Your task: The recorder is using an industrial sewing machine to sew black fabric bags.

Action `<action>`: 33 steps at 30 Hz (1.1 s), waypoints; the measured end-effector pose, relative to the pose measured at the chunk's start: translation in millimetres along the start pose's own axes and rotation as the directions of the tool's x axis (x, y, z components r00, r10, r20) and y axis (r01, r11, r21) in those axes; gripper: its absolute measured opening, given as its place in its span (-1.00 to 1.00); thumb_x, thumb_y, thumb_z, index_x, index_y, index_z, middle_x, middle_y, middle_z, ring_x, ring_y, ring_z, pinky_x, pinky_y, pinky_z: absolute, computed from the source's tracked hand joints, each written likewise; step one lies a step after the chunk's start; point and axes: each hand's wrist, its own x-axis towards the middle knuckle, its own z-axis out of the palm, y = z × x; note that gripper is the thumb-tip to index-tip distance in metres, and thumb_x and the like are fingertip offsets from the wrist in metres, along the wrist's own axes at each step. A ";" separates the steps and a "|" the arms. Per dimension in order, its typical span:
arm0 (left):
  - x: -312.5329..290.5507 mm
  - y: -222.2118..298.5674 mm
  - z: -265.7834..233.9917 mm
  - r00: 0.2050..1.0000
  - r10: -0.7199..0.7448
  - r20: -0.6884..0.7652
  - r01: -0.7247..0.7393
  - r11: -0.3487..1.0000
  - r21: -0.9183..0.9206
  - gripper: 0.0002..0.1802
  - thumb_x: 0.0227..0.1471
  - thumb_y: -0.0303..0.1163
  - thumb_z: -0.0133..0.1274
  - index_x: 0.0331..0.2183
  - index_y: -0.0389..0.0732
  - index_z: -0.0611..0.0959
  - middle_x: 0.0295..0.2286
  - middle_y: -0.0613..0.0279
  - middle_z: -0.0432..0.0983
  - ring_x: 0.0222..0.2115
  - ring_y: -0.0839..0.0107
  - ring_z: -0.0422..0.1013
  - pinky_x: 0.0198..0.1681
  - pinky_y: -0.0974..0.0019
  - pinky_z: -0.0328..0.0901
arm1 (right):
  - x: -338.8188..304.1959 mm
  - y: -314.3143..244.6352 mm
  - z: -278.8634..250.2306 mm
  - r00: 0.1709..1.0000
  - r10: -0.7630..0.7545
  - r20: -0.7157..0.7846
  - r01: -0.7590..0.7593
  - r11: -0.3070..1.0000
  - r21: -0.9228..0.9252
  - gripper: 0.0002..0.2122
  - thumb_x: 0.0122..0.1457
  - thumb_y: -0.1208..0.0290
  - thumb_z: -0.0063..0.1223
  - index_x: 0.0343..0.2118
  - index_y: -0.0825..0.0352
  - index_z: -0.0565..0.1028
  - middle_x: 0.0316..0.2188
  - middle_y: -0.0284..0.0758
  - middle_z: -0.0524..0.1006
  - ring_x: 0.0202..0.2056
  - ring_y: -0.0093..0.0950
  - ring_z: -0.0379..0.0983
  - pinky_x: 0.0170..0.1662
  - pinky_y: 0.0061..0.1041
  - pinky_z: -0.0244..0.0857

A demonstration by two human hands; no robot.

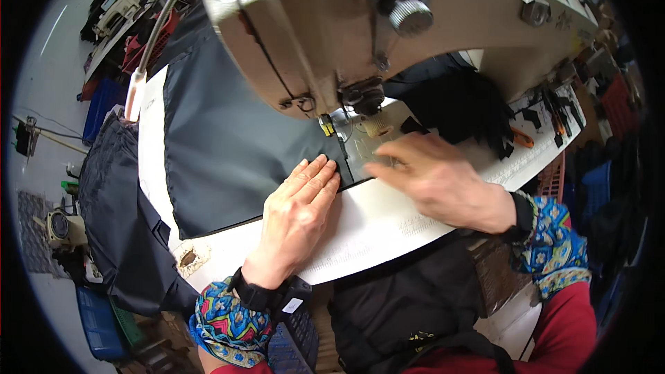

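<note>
A dark grey sheet of fabric [228,131] lies on the white sewing table, its right edge running under the needle area of a sewing machine [291,34]. My left hand [299,209] rests flat on the fabric's near right corner, fingers together and stretched out, just in front of the presser foot [328,126]. To the right, my right hand [443,181] hovers over the metal bed beside the fabric edge. Motion smears its fingers; the thumb and forefinger point toward the fabric, and whether anything is between them cannot be made out.
Black fabric pieces [454,100] are heaped under the machine arm. An orange-handled tool [521,138] and dark scraps lie at the table's right end. More dark fabric [118,208] hangs off the left side. A lamp on a flexible neck [136,93] stands at the left edge.
</note>
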 end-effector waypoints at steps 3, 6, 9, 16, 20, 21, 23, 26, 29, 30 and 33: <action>3.2 -13.8 8.7 1.000 -0.012 -0.024 0.012 1.000 -0.002 -0.70 -0.10 -0.67 0.16 -0.22 -0.35 0.72 -0.11 0.01 0.63 0.00 0.12 0.52 0.16 0.07 0.38 | -24.7 27.2 -19.1 0.930 0.151 -0.337 -0.152 0.988 0.022 -0.70 -0.10 0.65 0.08 -0.25 0.34 0.66 -0.22 -0.19 0.59 -0.14 -0.24 0.52 -0.06 -0.31 0.41; 1.8 -24.7 9.3 0.999 -0.024 -0.044 0.024 1.000 0.007 -0.72 -0.08 -0.67 0.15 -0.23 -0.34 0.72 -0.11 0.00 0.63 0.01 0.11 0.52 0.16 0.07 0.38 | -65.3 59.6 -36.8 0.723 0.360 -0.589 -0.514 0.851 -0.112 -0.70 -0.06 0.81 -0.03 -0.26 0.44 0.61 -0.13 -0.18 0.53 -0.09 -0.20 0.49 -0.01 -0.29 0.38; 12.8 -32.0 14.6 0.996 -0.017 -0.088 0.014 0.999 -0.032 -0.72 -0.05 -0.67 0.15 -0.21 -0.35 0.72 -0.09 -0.01 0.61 0.03 0.08 0.50 0.17 0.08 0.37 | -117.4 109.9 -51.5 0.660 0.293 -0.692 -0.659 0.669 -0.345 -0.66 0.08 0.80 -0.07 -0.06 0.47 0.53 -0.05 -0.12 0.52 0.03 -0.13 0.45 0.12 -0.27 0.29; 28.0 -49.9 19.1 0.990 -0.108 -0.095 0.104 0.994 -0.040 -0.69 -0.02 -0.66 0.14 -0.16 -0.32 0.71 -0.07 -0.01 0.60 0.01 0.06 0.50 0.09 0.18 0.42 | -152.4 125.3 -46.5 0.692 0.494 -0.526 -0.704 0.623 -0.342 -0.58 0.08 0.77 -0.09 0.03 0.41 0.53 -0.08 -0.12 0.56 -0.03 -0.13 0.49 0.08 -0.29 0.35; 28.0 -49.6 22.1 0.989 -0.092 -0.118 0.087 0.995 -0.045 -0.66 -0.03 -0.67 0.14 -0.14 -0.30 0.71 -0.06 -0.02 0.59 -0.04 0.04 0.52 0.04 0.19 0.44 | -158.6 113.8 -25.8 0.696 0.550 -0.461 -0.701 0.658 -0.274 -0.54 0.05 0.78 -0.10 0.05 0.39 0.53 -0.04 -0.14 0.57 -0.06 -0.13 0.52 0.05 -0.32 0.38; 27.2 -50.2 21.1 0.989 -0.092 -0.118 0.088 0.995 -0.042 -0.66 -0.03 -0.67 0.14 -0.14 -0.30 0.71 -0.06 -0.02 0.59 -0.04 0.04 0.52 0.04 0.19 0.44 | -157.2 113.6 -27.4 0.707 0.531 -0.467 -0.690 0.662 -0.292 -0.55 0.07 0.77 -0.09 0.05 0.39 0.53 -0.02 -0.12 0.57 -0.02 -0.14 0.52 0.06 -0.34 0.38; 26.9 -51.7 18.7 0.989 -0.086 -0.123 0.074 0.992 -0.099 -0.65 -0.02 -0.66 0.13 -0.12 -0.32 0.69 -0.05 -0.02 0.58 -0.04 0.03 0.52 0.04 0.17 0.44 | -151.7 112.9 -35.2 0.700 0.495 -0.515 -0.687 0.665 -0.295 -0.56 0.09 0.77 -0.10 0.05 0.40 0.53 -0.01 -0.12 0.57 0.01 -0.15 0.51 0.08 -0.34 0.37; 31.6 -52.7 21.5 0.982 -0.136 -0.134 0.116 0.981 -0.153 -0.65 -0.03 -0.68 0.13 -0.13 -0.33 0.68 -0.12 0.00 0.61 -0.06 0.05 0.52 0.09 0.17 0.39 | -149.1 115.4 -50.9 0.669 0.473 -0.574 -0.701 0.658 -0.275 -0.60 0.13 0.76 -0.11 0.04 0.42 0.53 0.00 -0.09 0.57 0.07 -0.16 0.49 0.13 -0.35 0.33; 30.1 -55.5 21.4 0.976 -0.199 -0.091 0.190 0.977 -0.098 -0.62 0.00 -0.62 0.12 -0.07 -0.25 0.64 0.04 0.15 0.52 0.17 0.00 0.33 0.22 -0.21 0.23 | -132.0 109.7 -54.6 0.640 0.386 -0.665 -0.673 0.700 -0.241 -0.66 0.13 0.79 -0.11 -0.04 0.48 0.54 -0.04 -0.08 0.58 0.04 -0.12 0.50 0.13 -0.34 0.31; 28.3 -56.7 21.0 0.975 -0.202 -0.097 0.194 0.977 -0.092 -0.62 0.00 -0.62 0.12 -0.07 -0.25 0.64 0.04 0.15 0.52 0.17 0.00 0.33 0.22 -0.21 0.23 | -126.2 100.2 -51.8 0.640 0.380 -0.667 -0.668 0.705 -0.239 -0.66 0.13 0.79 -0.11 -0.04 0.48 0.54 -0.04 -0.08 0.58 0.04 -0.12 0.50 0.13 -0.34 0.31; 24.7 -64.7 24.1 0.974 -0.215 -0.065 0.203 0.967 -0.153 -0.57 -0.01 -0.60 0.15 -0.04 -0.16 0.63 0.08 0.20 0.49 0.20 -0.13 0.26 0.23 -0.40 0.10 | -129.6 69.3 -33.2 0.699 0.405 -0.589 -0.544 0.836 -0.070 -0.68 0.05 0.86 -0.09 -0.14 0.51 0.55 -0.14 -0.08 0.59 0.00 -0.10 0.49 0.12 -0.29 0.31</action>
